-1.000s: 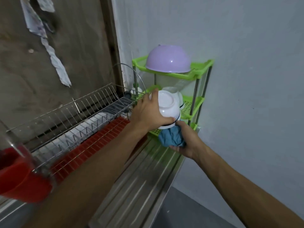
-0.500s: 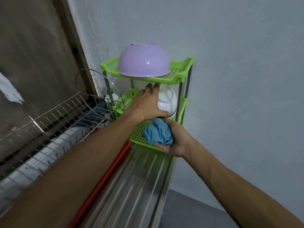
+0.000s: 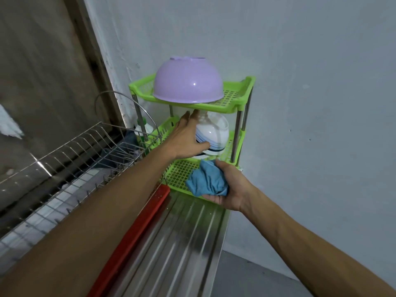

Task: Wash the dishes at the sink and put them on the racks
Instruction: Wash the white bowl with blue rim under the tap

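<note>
A white bowl with blue stripes lies upside down on the middle shelf of the green plastic corner rack, stacked on another dish. My left hand is on the bowl's left side, fingers over its top and thumb under its rim. Just below, my right hand grips a crumpled blue cloth over the rack's bottom shelf. An upturned lilac bowl sits on the top shelf.
A wire dish rack runs along the left over a red tray. A ribbed steel drainboard stretches toward me. A small white bottle with a green cap stands behind the wire rack. Grey wall is close on the right.
My left hand carried the white bowl from in front of the rack into the middle shelf and set it upside down there. My right hand with the cloth dropped slightly lower.
</note>
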